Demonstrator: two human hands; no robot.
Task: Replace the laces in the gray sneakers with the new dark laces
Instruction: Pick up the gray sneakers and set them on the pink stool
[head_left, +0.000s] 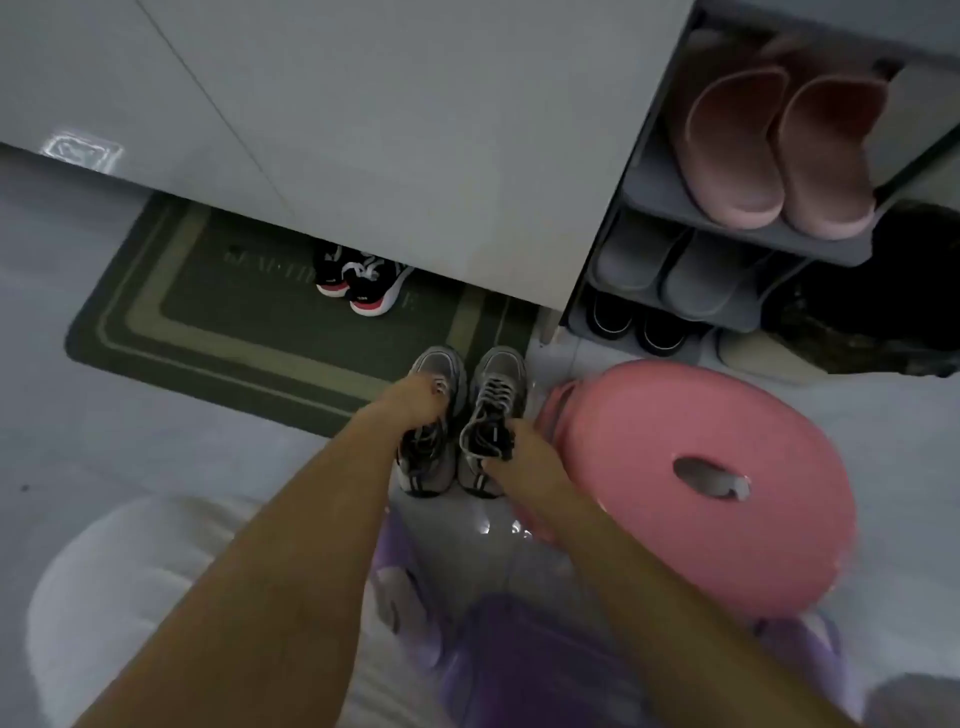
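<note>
- Head view: left hand (415, 401), its grip curled closed over the left gray sneaker (440, 364).
- Right hand (522, 451) grip closed, pinching the right gray sneaker (503, 370) at its collar.

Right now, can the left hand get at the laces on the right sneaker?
Probably not yet: the left hand has its grip on the left sneaker. The right sneaker, in the right hand, sits just beside it, laces up and uncovered, so once freed it likely could.

Dim light, pale floor (62, 426), white cabinet (363, 130), green doormat (208, 312), grey shoe rack (654, 197), pink stool (649, 441).
</note>
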